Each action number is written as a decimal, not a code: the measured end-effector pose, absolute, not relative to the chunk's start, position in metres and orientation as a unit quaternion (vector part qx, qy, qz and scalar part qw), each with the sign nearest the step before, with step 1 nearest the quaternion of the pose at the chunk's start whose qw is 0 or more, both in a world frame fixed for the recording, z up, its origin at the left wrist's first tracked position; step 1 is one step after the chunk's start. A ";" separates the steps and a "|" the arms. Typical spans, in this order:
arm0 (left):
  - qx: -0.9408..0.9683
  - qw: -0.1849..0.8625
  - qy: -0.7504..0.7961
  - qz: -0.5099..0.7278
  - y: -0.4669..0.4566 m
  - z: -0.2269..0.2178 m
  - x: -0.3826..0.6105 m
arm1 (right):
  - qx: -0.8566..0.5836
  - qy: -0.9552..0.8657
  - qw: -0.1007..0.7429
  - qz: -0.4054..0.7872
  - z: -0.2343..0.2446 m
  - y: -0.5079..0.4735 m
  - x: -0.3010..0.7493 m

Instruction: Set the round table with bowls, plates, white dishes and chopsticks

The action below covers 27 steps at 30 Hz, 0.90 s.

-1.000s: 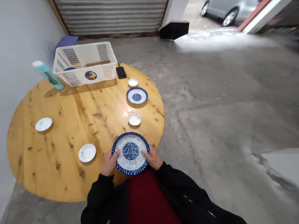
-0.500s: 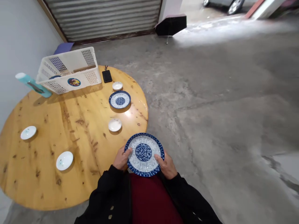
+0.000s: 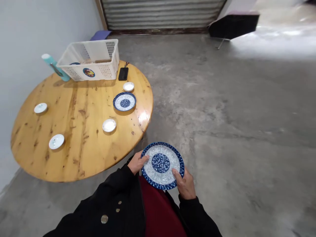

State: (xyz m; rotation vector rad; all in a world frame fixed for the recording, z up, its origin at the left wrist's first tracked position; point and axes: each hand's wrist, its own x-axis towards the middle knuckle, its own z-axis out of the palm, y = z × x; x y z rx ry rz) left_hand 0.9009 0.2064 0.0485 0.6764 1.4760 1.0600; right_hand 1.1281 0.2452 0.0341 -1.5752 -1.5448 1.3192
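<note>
A blue-and-white plate (image 3: 163,179) is held in front of my body, past the table's near right edge, face up. My left hand (image 3: 137,162) grips its left rim, thumb on top. On the lower right rim my right hand (image 3: 186,185) is closed, thumb over the face and fingers hidden beneath. Another blue-rimmed plate (image 3: 124,101) lies on the round wooden table (image 3: 81,131). Small white dishes rest there too: one dish (image 3: 128,87) behind that plate, one dish (image 3: 109,125) in front of it, and two more dishes (image 3: 56,141) (image 3: 40,108) on the left.
At the table's back stands a white plastic basket (image 3: 103,70) with some items inside. A teal bottle (image 3: 56,68) leans beside it on the left, a black phone (image 3: 123,74) lies on its right. An open black umbrella (image 3: 233,27) sits on the concrete floor (image 3: 234,115) near a rolling shutter (image 3: 160,14).
My view and body have turned right and moved away from the table, so the table appears farther off. Both hands still hold the plate, now clear of the table edge.
</note>
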 end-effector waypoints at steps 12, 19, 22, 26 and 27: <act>0.290 0.441 0.728 0.438 0.285 0.037 0.879 | -0.520 -0.631 0.231 0.527 0.028 0.376 1.092; 0.303 0.410 0.762 0.398 0.332 0.045 0.837 | -0.484 -0.685 0.165 0.519 0.036 0.461 1.047; 0.310 0.381 0.785 0.377 0.345 0.048 0.819 | -0.467 -0.701 0.154 0.517 0.035 0.488 1.024; 0.277 0.335 0.814 0.385 0.358 0.053 0.803 | -0.425 -0.716 0.145 0.535 0.037 0.519 0.991; 0.268 0.321 0.822 0.386 0.361 0.055 0.799 | -0.412 -0.723 0.142 0.536 0.038 0.526 0.982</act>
